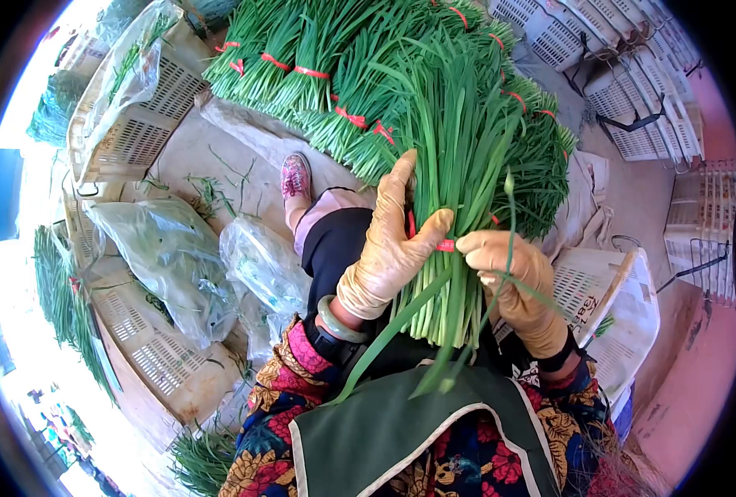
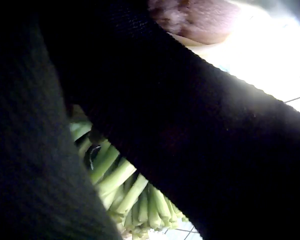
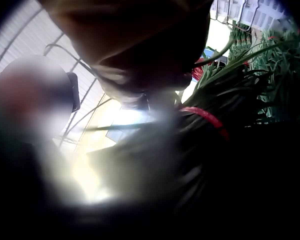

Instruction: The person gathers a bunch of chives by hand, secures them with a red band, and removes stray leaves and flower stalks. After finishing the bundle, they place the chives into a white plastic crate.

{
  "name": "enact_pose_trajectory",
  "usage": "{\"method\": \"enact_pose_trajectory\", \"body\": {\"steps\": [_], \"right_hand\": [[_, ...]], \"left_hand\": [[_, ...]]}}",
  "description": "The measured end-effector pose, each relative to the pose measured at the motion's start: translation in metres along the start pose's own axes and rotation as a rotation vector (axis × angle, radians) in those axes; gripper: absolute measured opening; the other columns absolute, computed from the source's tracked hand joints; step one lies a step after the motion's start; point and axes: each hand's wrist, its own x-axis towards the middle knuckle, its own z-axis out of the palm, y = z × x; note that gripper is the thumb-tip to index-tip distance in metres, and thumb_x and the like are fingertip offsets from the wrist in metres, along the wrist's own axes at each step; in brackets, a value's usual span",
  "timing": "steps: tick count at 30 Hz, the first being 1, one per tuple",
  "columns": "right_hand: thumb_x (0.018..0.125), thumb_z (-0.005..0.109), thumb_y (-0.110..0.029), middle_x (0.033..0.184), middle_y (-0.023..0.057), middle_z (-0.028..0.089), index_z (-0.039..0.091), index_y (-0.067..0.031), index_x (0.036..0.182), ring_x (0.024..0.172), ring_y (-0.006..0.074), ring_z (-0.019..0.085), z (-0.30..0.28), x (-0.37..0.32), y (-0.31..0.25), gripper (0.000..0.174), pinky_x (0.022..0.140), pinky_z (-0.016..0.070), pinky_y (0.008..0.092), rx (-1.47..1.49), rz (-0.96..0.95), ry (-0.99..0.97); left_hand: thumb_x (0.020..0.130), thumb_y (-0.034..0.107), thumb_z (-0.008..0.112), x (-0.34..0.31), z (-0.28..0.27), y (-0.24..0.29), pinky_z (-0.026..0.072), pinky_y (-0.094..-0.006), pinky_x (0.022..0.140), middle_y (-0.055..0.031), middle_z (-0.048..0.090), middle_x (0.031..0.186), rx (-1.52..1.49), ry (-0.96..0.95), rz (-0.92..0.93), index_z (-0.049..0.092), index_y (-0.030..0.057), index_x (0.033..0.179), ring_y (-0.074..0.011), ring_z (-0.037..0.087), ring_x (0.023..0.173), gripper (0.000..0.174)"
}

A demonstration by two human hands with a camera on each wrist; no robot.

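Gripping the chive bundle (image 1: pixel 459 166), left hand (image 1: pixel 389 248) and right hand (image 1: pixel 509 269) curl fingers round it.

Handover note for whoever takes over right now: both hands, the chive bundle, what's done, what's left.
Left hand: gloved, grips the chive bundle at the stalks, thumb across the front.
Right hand: gloved, holds the bundle's right side, fingertips at the red band.
Done: band sits round the stalks; pile of banded bundles lies ahead.
Left: probably finish fastening the band, deal with the loose stalks hanging below, add the bundle to the pile.
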Motion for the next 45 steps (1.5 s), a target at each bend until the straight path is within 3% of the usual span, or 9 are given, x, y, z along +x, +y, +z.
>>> {"method": "enact_pose_trajectory", "body": {"steps": [4, 8, 14, 22, 25, 28, 33, 40, 45], "right_hand": [[0.085, 0.061, -0.002, 0.104, 0.014, 0.064, 0.057, -0.0068, 0.106, 0.066, 0.021, 0.065, 0.005, -0.021, -0.007, 0.022, 0.056, 0.0529, 0.028, 0.117, 0.234, -0.083], [0.084, 0.061, -0.002, 0.103, 0.0134, 0.065, 0.058, -0.0049, 0.106, 0.061, 0.0173, 0.062, 0.004, -0.008, 0.002, 0.022, 0.055, 0.0509, 0.0259, -0.112, -0.096, -0.022], [0.1, 0.047, -0.021, 0.08, 0.0055, 0.065, 0.061, -0.0031, 0.102, 0.043, 0.0034, 0.042, 0.016, 0.011, 0.0, 0.022, 0.042, 0.0322, 0.0189, 0.438, 0.554, 0.353], [0.093, 0.06, -0.019, 0.077, 0.0018, 0.059, 0.061, -0.0019, 0.095, 0.052, 0.0055, 0.047, -0.013, 0.049, 0.013, 0.017, 0.045, 0.0352, 0.0212, 0.269, 0.685, -0.061], [0.095, 0.058, -0.017, 0.072, -0.0004, 0.061, 0.066, -0.0041, 0.101, 0.042, 0.0006, 0.033, -0.012, 0.054, 0.017, 0.016, 0.039, 0.0243, 0.0184, 0.148, 0.437, -0.114], [0.095, 0.055, -0.011, 0.088, 0.0051, 0.062, 0.064, -0.0019, 0.108, 0.058, 0.0051, 0.044, -0.018, 0.074, 0.025, 0.018, 0.049, 0.0346, 0.019, 0.319, 0.194, -0.387], [0.092, 0.06, -0.016, 0.096, 0.0093, 0.064, 0.055, 0.0021, 0.118, 0.071, 0.014, 0.06, -0.015, 0.119, -0.026, 0.032, 0.061, 0.0494, 0.0244, -0.271, -0.426, -0.542], [0.094, 0.052, -0.019, 0.08, 0.0037, 0.037, 0.043, -0.0047, 0.091, 0.065, 0.0124, 0.039, -0.058, 0.047, 0.036, 0.018, 0.058, 0.0331, 0.0206, 0.947, 0.563, 0.147], [0.097, 0.048, -0.023, 0.086, 0.005, 0.045, 0.049, -0.0042, 0.099, 0.067, 0.0113, 0.042, -0.045, 0.024, 0.029, 0.019, 0.056, 0.0325, 0.0178, 0.793, 0.859, 0.225]], "left_hand": [[0.087, 0.013, 0.067, -0.001, -0.003, 0.003, 0.0343, -0.0322, 0.105, -0.0119, 0.043, 0.135, 0.088, -0.025, 0.024, 0.021, -0.0002, 0.147, -0.0185, 0.042, 0.124, 0.076], [0.084, 0.01, 0.069, 0.0, -0.003, 0.001, 0.0347, -0.033, 0.104, -0.0147, 0.044, 0.127, 0.1, 0.02, 0.033, 0.026, -0.0023, 0.143, -0.0232, 0.044, 0.12, 0.074], [0.082, 0.012, 0.072, -0.004, 0.006, -0.001, 0.0378, -0.0327, 0.101, -0.0158, 0.045, 0.126, 0.069, 0.032, 0.086, 0.027, -0.004, 0.141, -0.023, 0.047, 0.117, 0.076], [0.076, 0.024, 0.081, -0.003, -0.001, 0.001, 0.0372, -0.0323, 0.103, -0.0127, 0.047, 0.131, 0.256, -0.072, 0.163, 0.025, -0.0011, 0.145, -0.0199, 0.046, 0.12, 0.092], [0.07, 0.025, 0.084, 0.0, 0.002, 0.007, 0.0402, -0.0331, 0.099, -0.0137, 0.047, 0.122, 0.266, -0.074, 0.092, 0.031, -0.0036, 0.139, -0.0226, 0.048, 0.114, 0.091], [0.062, 0.027, 0.086, 0.002, 0.008, 0.006, 0.0399, -0.0372, 0.098, -0.0187, 0.044, 0.117, 0.189, -0.119, -0.023, 0.033, -0.0044, 0.136, -0.0312, 0.046, 0.112, 0.096], [0.059, 0.028, 0.087, 0.004, 0.016, 0.007, 0.0416, -0.0383, 0.095, -0.0188, 0.045, 0.114, 0.116, -0.193, -0.068, 0.038, -0.0004, 0.133, -0.0332, 0.047, 0.109, 0.093], [0.064, 0.033, 0.086, -0.005, -0.003, 0.0, 0.0361, -0.0387, 0.102, -0.0221, 0.042, 0.121, 0.346, 0.043, 0.095, 0.032, -0.007, 0.138, -0.0325, 0.042, 0.115, 0.1], [0.057, 0.037, 0.087, -0.005, -0.001, 0.009, 0.0382, -0.0414, 0.098, -0.0254, 0.041, 0.117, 0.529, 0.147, 0.088, 0.031, -0.0063, 0.137, -0.0383, 0.041, 0.113, 0.107]]}}
